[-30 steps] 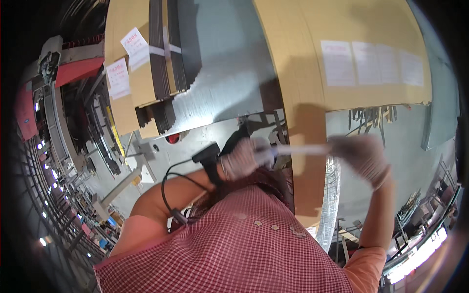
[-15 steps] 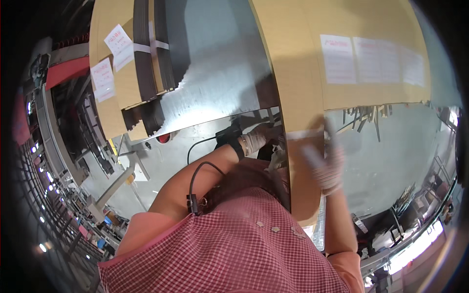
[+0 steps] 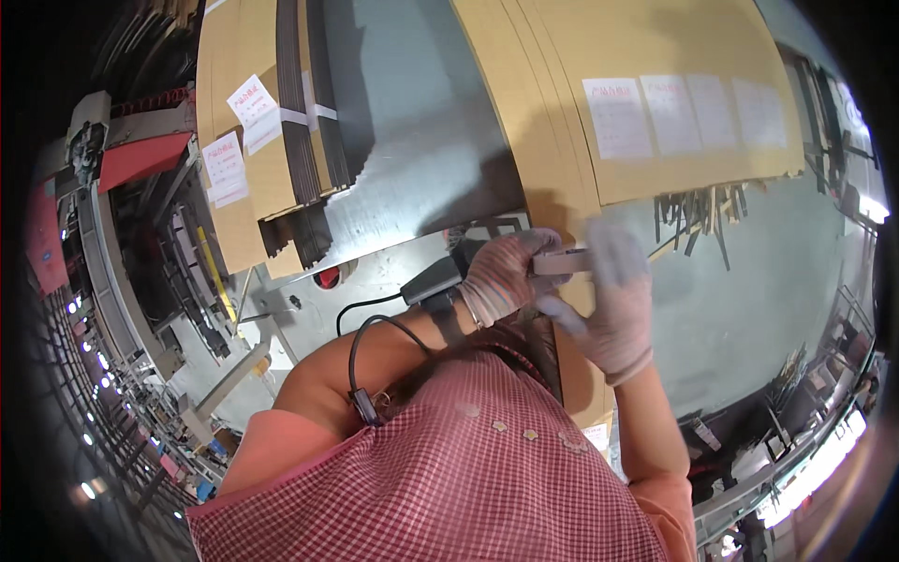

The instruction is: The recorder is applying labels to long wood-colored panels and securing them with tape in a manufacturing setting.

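My left hand [image 3: 504, 277], in a striped work glove, curls its fingers round one end of a pale strip of tape [image 3: 562, 263]. The strip reaches across a long tan board stack [image 3: 538, 140] toward my right side. My right hand [image 3: 618, 314], gloved too, is over the stack by the strip's other end. Its fingers are stretched and blurred, with the thumb apart. Whether it touches the strip is hard to make out. A wide tan panel [image 3: 693, 178] with several white paper labels [image 3: 618, 120] lies beside the narrow stack.
At the left, dark strips [image 3: 298, 112] bound with white bands lie by labelled tan boards [image 3: 248, 201] on a metal table [image 3: 421, 178]. Loose thin strips [image 3: 698, 215] stick out below the right panel. A black device with a cable [image 3: 433, 281] is by my left wrist.
My left hand has come up from beside the stack to the tape strip. My right hand has shifted slightly, its thumb now apart. The view has tilted a little.
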`<action>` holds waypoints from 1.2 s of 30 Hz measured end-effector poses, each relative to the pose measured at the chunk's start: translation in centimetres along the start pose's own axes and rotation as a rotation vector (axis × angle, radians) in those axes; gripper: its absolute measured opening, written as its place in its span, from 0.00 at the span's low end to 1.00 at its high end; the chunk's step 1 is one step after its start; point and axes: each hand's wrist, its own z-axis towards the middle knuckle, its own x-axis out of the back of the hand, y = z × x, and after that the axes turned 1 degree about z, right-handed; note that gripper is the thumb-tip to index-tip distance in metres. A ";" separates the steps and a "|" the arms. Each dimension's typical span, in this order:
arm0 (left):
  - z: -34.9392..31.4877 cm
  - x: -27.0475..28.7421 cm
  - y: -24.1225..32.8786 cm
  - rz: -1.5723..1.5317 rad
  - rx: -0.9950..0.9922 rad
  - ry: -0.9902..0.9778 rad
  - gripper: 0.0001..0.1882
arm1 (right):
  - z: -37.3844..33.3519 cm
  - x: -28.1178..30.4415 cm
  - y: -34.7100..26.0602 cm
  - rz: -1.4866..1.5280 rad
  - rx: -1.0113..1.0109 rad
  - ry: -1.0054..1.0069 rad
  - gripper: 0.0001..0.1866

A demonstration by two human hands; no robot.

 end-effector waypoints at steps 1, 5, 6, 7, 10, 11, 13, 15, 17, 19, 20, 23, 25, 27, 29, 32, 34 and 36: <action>0.3 0.0 0.0 -0.077 -0.040 0.015 0.19 | 1.3 0.6 -0.9 -0.028 0.038 -0.372 0.34; 0.7 0.5 -0.2 0.168 0.073 -0.059 0.18 | 5.6 4.4 -0.5 -0.128 0.019 -0.763 0.17; 0.7 0.4 -0.2 0.144 0.007 -0.016 0.21 | 6.2 4.7 0.5 -0.187 -0.080 -0.867 0.16; 0.4 0.3 -0.2 0.151 -0.007 0.007 0.21 | 6.4 4.7 2.1 -0.082 -0.187 -0.774 0.15; -0.3 -0.1 -0.1 0.151 0.012 0.018 0.20 | 4.9 0.4 6.8 -0.002 -0.351 -0.599 0.15; -0.5 -0.1 -0.1 0.144 -0.021 0.063 0.20 | 4.1 -1.3 8.5 -0.098 -0.311 -0.658 0.15; -0.1 0.4 -0.4 0.093 0.048 0.002 0.20 | 1.8 -3.4 11.5 -0.058 -0.385 -0.544 0.14; 0.8 1.3 -0.9 0.057 0.015 0.077 0.21 | 0.4 -4.5 13.1 0.259 -0.695 -0.327 0.12; 2.5 2.4 -1.7 -0.210 0.198 0.305 0.25 | -0.5 -4.1 13.2 0.147 -0.171 -0.257 0.17; 3.7 2.6 -2.1 -0.208 0.224 0.392 0.30 | -1.3 -2.7 12.0 0.208 -0.245 -0.405 0.25; 3.7 2.3 -2.0 -0.213 0.279 0.360 0.30 | -1.8 -1.9 11.2 0.179 -0.277 -0.395 0.25; 0.4 -0.4 -0.9 -0.010 0.288 0.268 0.31 | -4.9 0.5 8.9 0.216 -0.399 -0.474 0.25; -4.1 -3.2 0.4 -0.237 0.273 0.009 0.34 | -7.4 2.7 8.9 0.195 -0.510 -0.784 0.25; -6.8 -4.7 0.2 -0.178 0.297 -0.366 0.36 | -8.9 4.4 10.0 0.152 -0.522 -0.953 0.24; -7.6 -4.8 -0.3 -0.158 0.379 -0.613 0.34 | -8.6 5.2 10.5 0.002 -0.299 -1.019 0.23; -6.3 -2.2 -0.6 -0.305 0.462 -0.260 0.23 | -4.0 5.7 7.9 0.116 -0.367 -0.769 0.22; -5.8 -0.4 0.7 -0.306 0.388 -0.289 0.16 | -0.1 4.5 3.5 0.188 0.105 -1.009 0.21; -5.6 1.3 2.0 -0.433 0.100 -0.463 0.10 | 3.6 5.2 0.6 0.176 0.107 -1.100 0.18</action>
